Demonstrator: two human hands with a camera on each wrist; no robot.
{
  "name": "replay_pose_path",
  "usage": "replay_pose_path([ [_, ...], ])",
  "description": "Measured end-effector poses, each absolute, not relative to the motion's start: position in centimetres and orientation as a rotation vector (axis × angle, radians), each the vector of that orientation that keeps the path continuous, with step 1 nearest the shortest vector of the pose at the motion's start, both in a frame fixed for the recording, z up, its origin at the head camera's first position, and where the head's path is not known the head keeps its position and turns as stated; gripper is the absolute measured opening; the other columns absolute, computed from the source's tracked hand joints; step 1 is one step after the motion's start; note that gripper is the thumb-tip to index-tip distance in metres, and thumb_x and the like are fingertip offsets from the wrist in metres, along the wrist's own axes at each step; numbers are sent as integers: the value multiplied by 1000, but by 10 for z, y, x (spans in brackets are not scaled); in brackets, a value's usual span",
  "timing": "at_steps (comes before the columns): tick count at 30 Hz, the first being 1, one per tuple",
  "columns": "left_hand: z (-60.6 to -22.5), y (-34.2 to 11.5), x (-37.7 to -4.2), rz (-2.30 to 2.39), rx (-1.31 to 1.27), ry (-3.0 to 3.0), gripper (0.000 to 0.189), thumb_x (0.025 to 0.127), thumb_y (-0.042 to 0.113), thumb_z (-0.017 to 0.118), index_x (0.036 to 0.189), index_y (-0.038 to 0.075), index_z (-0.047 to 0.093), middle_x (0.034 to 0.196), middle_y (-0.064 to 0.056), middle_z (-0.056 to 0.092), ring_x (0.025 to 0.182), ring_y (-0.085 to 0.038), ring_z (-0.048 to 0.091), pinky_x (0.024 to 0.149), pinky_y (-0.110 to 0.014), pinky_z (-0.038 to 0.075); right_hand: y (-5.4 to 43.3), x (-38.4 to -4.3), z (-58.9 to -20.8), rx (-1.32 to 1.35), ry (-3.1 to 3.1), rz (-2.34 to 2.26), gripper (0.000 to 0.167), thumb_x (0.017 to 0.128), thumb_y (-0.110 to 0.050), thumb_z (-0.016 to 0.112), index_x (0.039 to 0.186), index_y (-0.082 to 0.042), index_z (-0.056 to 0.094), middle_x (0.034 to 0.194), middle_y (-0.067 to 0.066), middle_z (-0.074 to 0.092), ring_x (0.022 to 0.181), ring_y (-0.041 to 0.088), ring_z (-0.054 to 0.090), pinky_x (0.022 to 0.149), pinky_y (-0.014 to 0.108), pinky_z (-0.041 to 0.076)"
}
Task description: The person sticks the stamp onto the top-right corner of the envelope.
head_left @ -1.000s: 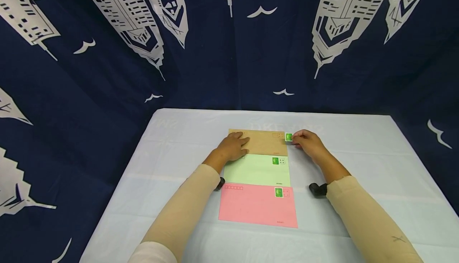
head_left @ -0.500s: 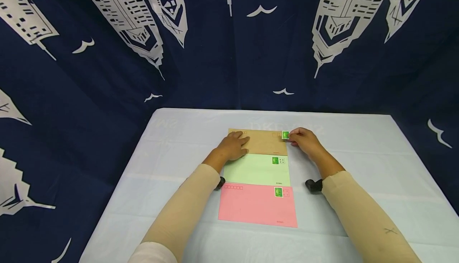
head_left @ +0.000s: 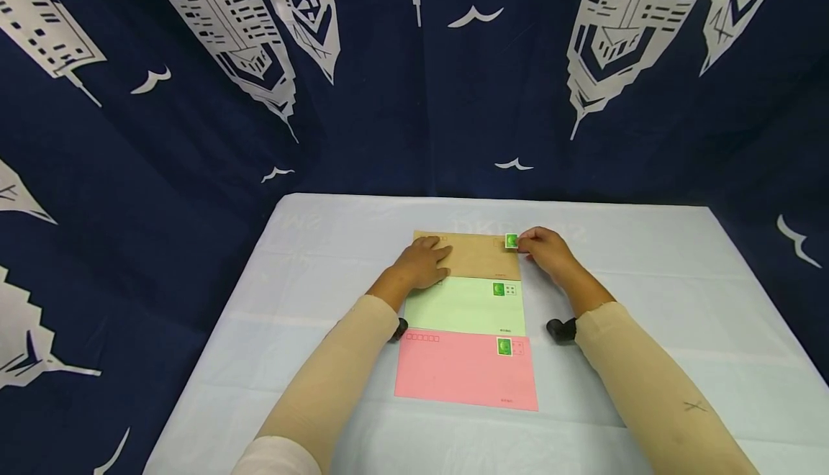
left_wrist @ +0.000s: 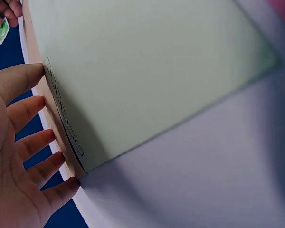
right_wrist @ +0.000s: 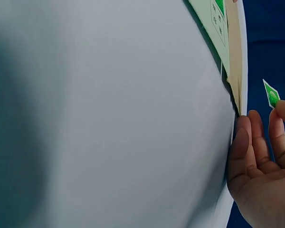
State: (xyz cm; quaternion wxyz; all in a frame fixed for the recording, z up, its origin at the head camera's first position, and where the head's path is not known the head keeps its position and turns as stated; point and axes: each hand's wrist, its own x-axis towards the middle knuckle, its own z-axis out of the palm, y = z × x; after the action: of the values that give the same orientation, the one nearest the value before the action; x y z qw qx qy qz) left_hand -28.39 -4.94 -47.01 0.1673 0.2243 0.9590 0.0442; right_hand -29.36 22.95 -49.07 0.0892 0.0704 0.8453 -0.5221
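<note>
My left hand [head_left: 419,263] rests with spread fingers on the left part of the brown envelope [head_left: 482,258], the farthest of three in a column. Between thumb and finger my right hand [head_left: 547,250] pinches a green postage stamp [head_left: 511,240] with a white border, over the envelope's upper right corner. In the right wrist view the stamp [right_wrist: 272,95] appears raised off the paper, its other fingers extended below. A light green envelope [head_left: 460,309] lies nearer, bearing a similar stamp [head_left: 499,289]. Nearest is a pink envelope [head_left: 453,371], likewise bearing a stamp [head_left: 504,347].
All the envelopes lie on a white-covered table [head_left: 311,281]. Behind it hangs a dark blue cloth [head_left: 388,122] printed with white buildings and birds. Black wrist devices [head_left: 560,331] sit at both wrists.
My right hand has moved left and slightly away from me, bringing the stamp from beside the brown envelope's right edge to over its upper right corner. The left hand has stayed put.
</note>
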Motion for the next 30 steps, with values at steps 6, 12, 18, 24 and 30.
replay_pose_path([
  [6,-469,-50,-283,117,648,2736,60,106,44,48,160,24,32,169,-7,23,157,-28,21,128,-41,25,226,-299,-491,214,2519,-1520,24,102,-17,50,116,1,58,116,15,63,102,19,60,84,23,49],
  [12,-470,-50,-284,126,631,2739,60,106,44,48,160,25,32,169,-6,23,157,-27,21,128,-41,25,223,-305,-491,240,2527,-1499,23,101,-18,53,115,1,59,110,11,66,93,13,59,81,22,50],
  [18,-470,-51,-283,150,627,2738,59,106,43,49,160,24,33,169,-6,23,157,-28,20,128,-43,25,221,-310,-493,270,2520,-1451,26,101,-21,55,115,0,60,112,12,64,96,17,56,80,23,47],
  [24,-468,-51,-282,179,630,2732,59,106,41,49,160,23,34,169,-7,22,158,-29,20,128,-44,24,218,-313,-492,312,2520,-1394,29,100,-24,55,116,-1,61,110,10,62,99,21,52,81,27,44],
  [30,-468,-51,-283,163,633,2730,59,106,42,49,160,23,33,170,-7,22,158,-28,20,129,-42,23,214,-316,-489,372,2511,-1365,28,99,-24,55,113,-1,63,101,7,60,96,21,50,78,29,42],
])
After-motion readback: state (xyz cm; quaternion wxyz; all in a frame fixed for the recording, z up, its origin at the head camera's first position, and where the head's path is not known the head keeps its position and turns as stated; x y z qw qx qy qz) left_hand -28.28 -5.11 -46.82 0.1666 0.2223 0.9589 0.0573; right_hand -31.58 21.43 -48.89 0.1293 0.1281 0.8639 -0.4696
